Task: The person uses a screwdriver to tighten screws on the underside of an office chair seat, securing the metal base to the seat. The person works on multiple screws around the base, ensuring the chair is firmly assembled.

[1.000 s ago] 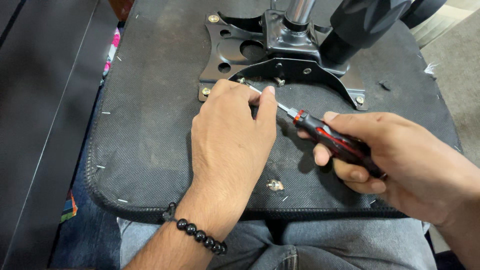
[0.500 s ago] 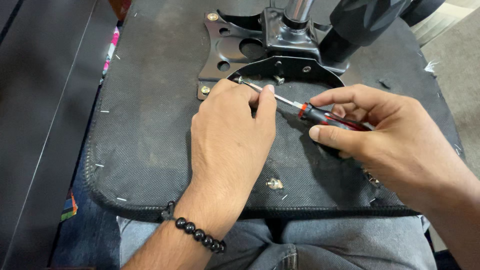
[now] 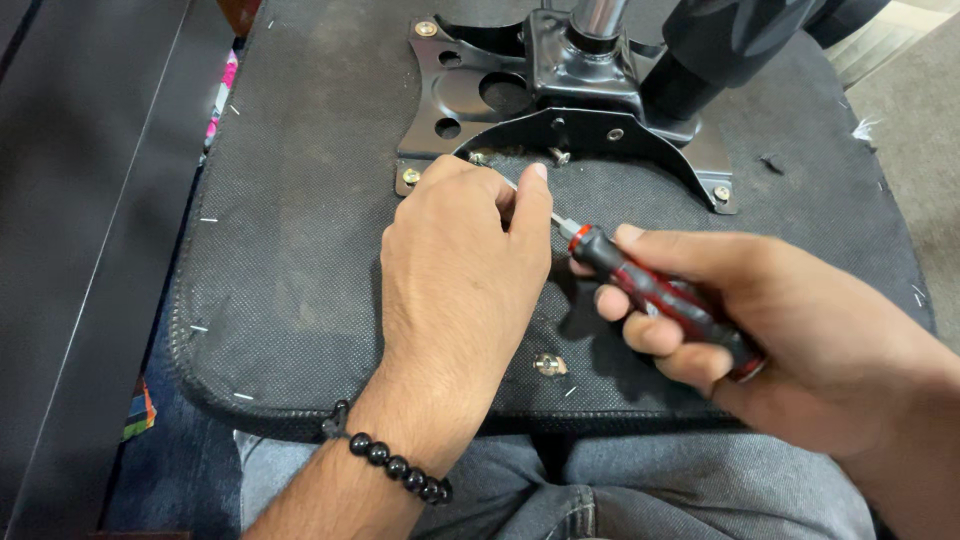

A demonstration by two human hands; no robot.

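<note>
Here the right hand [image 3: 790, 340] is clenched round the red-and-black handle of one screwdriver [image 3: 655, 295], whose long axis slants up and to the left, its shaft passing under the left hand's fingertips [image 3: 535, 185] toward the black metal mounting plate [image 3: 440, 90]. The left hand [image 3: 460, 270] lies knuckles-up on the upturned seat base [image 3: 290, 250], steadying the shaft; its hold is hidden. I count four bolt heads on the plate, one loose fitting [image 3: 549, 364] near the seat's edge, one bead bracelet [image 3: 395, 468]

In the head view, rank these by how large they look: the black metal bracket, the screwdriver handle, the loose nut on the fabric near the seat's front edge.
1. black metal bracket, widest by far.
2. screwdriver handle, held in the right hand, partly hidden by fingers.
3. loose nut, smallest.
The handle lies nearer the camera, yet the order looks clear.
</note>
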